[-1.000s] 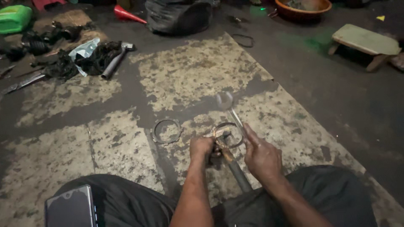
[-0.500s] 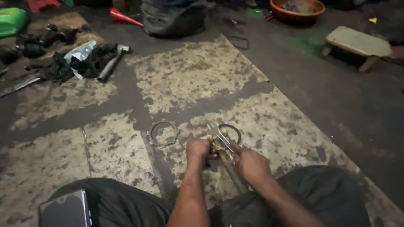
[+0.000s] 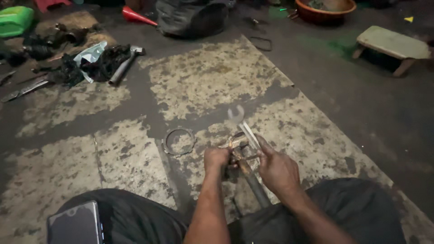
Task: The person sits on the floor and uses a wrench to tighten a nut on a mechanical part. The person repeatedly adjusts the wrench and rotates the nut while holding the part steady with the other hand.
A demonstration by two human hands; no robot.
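Seen from above your lap — your left hand (image 3: 216, 159) is closed around the top of a greasy metal shaft (image 3: 251, 180) standing between your knees. Your right hand (image 3: 276, 168) holds an open-end wrench (image 3: 242, 125) against it, fingers wrapped around the handle. A metal ring (image 3: 179, 141) lies on the stained floor just left of your hands.

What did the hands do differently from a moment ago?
The right hand swung the wrench down over the part half a second ago, then back up, so its open end points away again. The left hand kept gripping the rod. The ring on the floor stayed put.
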